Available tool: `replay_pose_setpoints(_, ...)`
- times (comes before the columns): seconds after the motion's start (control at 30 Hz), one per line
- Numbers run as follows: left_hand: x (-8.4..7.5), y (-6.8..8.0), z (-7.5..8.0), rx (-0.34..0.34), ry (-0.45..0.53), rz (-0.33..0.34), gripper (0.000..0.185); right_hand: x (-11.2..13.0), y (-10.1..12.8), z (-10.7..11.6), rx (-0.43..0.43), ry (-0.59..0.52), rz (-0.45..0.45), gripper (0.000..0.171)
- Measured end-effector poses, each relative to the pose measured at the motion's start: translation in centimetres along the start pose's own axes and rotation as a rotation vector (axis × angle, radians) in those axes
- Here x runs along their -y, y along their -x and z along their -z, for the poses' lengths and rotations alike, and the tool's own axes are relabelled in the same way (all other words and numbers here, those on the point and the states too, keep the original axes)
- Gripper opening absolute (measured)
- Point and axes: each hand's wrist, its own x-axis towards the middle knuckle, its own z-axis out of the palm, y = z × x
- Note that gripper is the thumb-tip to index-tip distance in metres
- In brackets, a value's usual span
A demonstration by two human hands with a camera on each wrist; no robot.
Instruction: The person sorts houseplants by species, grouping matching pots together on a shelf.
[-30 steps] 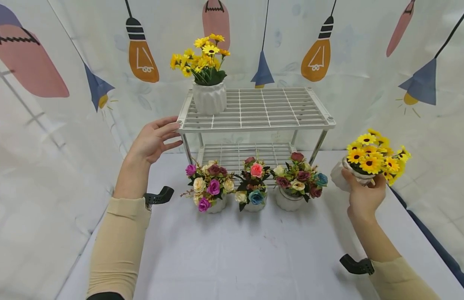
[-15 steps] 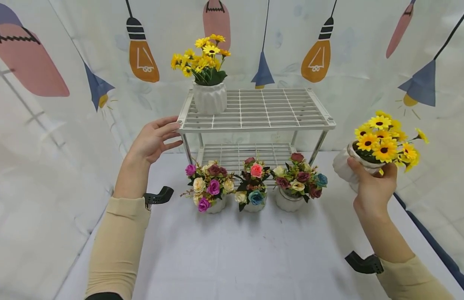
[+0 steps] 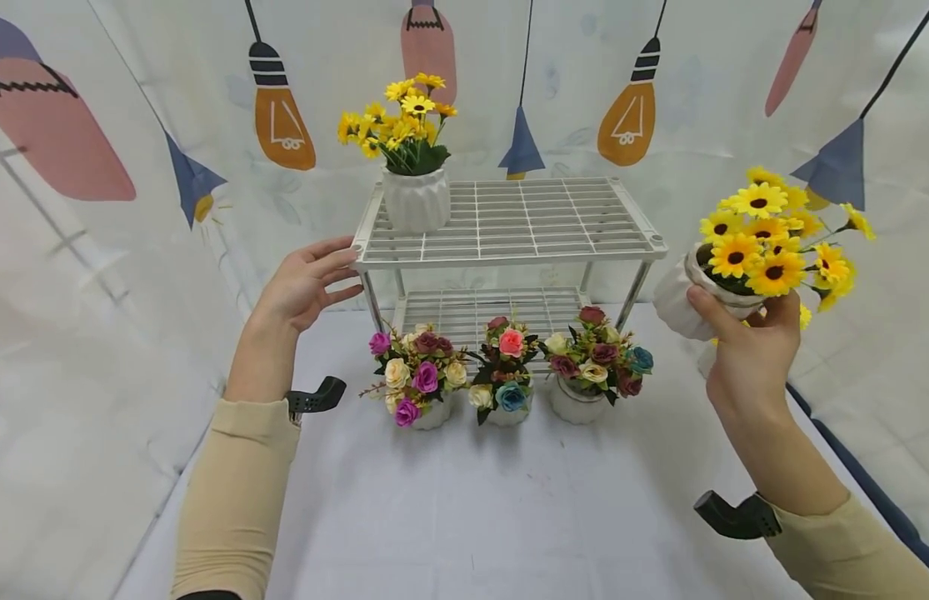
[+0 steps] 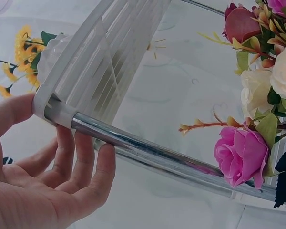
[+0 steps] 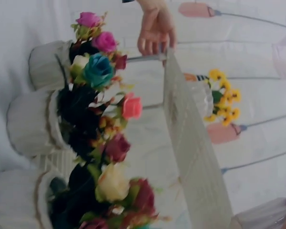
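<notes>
Five pots in view, one two-tier rack (image 3: 509,218) as landmark.

Sunflower pot (image 3: 677,296), white and ribbed: in the air, right of the rack and about level with its top tier, tilted so the blooms lean away from the rack. The right hand (image 3: 749,354) grips it from below, thumb across the rim, fingers curled round the far side.

Left hand (image 3: 302,283): fingers spread and nearly straight, tips resting on the rack's front left corner and its chrome leg (image 4: 148,152); it braces, it does not grasp.

Second sunflower pot (image 3: 417,198): upright on the top tier, left rear.

Three rose pots (image 3: 501,392): in a row on the table (image 3: 464,517), just in front of the rack's lower tier, close together.

Risks, as judged from this position:
- The held pot is tilted and held by one hand only; a slack grip could let it slip onto the table or the nearest rose pot.
- Its wide spray of flowers could catch the rack's right corner if carried in low.
- The rack looks light; a knock from the pot could shift it, since the left hand only touches it, and topple the pot already on top.
</notes>
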Motion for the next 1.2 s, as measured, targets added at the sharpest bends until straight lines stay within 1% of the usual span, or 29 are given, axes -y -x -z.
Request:
replay_pose_setpoints(0.17, 0.0, 0.0, 0.0, 0.006, -0.008, -0.005, 0.069, 0.6, 0.1, -2.6, 0.030, 0.022, -0.020, 0.079)
replay_pose_setpoints(0.27, 0.0, -0.1, 0.1, 0.008, 0.003, -0.007, 0.069, 0.6, -0.1, -4.4, 0.063, 0.047, 0.002, 0.075)
replay_pose_setpoints(0.4, 0.0, -0.2, 0.3, 0.013, 0.022, -0.006, 0.067, 0.3, -0.6, -6.5, 0.112, 0.073, 0.020, 0.070)
replay_pose_setpoints(0.63, -0.1, -0.1, 0.3, 0.027, 0.022, 0.010, 0.069, -0.7, -1.4, -9.6, 0.180, 0.079, -0.006, 0.068)
replay_pose_setpoints(0.77, -0.1, -0.2, 0.2, 0.031, 0.018, 0.015, 0.070, -1.3, -1.8, -11.4, 0.189, 0.107, -0.037, 0.068)
replay_pose_setpoints(1.0, -0.1, 0.0, 0.3, 0.035, 0.011, 0.014, 0.071, -2.6, -2.6, -14.9, 0.181, 0.136, -0.114, 0.076)
replay_pose_setpoints(1.2, -0.1, 0.0, 0.3, 0.044, 0.033, 0.021, 0.071, -4.2, -3.2, -17.6, 0.158, 0.163, -0.128, 0.079)
